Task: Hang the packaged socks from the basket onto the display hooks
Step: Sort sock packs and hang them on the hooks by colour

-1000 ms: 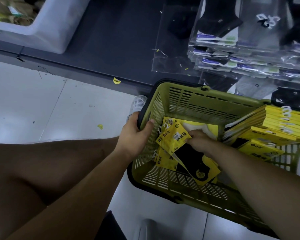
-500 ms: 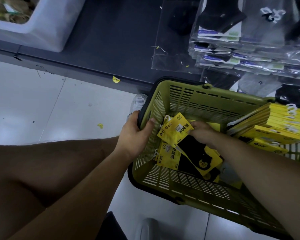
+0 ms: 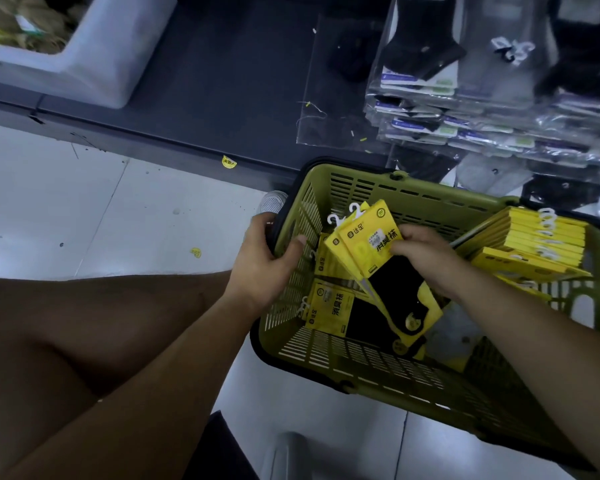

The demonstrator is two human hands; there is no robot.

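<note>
A green slotted basket [image 3: 368,365] sits on the floor in front of me. My left hand [image 3: 264,261] grips its left rim, thumb inside. My right hand [image 3: 426,258] pinches a small bunch of yellow sock packs [image 3: 364,247] with white hooks, lifted above the basket floor. More yellow sock packs [image 3: 329,306] lie loose on the basket bottom. A neat stack of yellow packs [image 3: 530,244] leans at the basket's right side.
A dark low shelf [image 3: 222,84] runs along the back with a white bin [image 3: 94,60] at the left. Clear-bagged dark socks [image 3: 465,98] hang or pile at the upper right. My bare leg fills the lower left. White tiled floor [image 3: 84,209] lies to the left.
My right hand has lifted the bunch of yellow packs up and out from the loose pile. My left hand has stayed on the basket rim.
</note>
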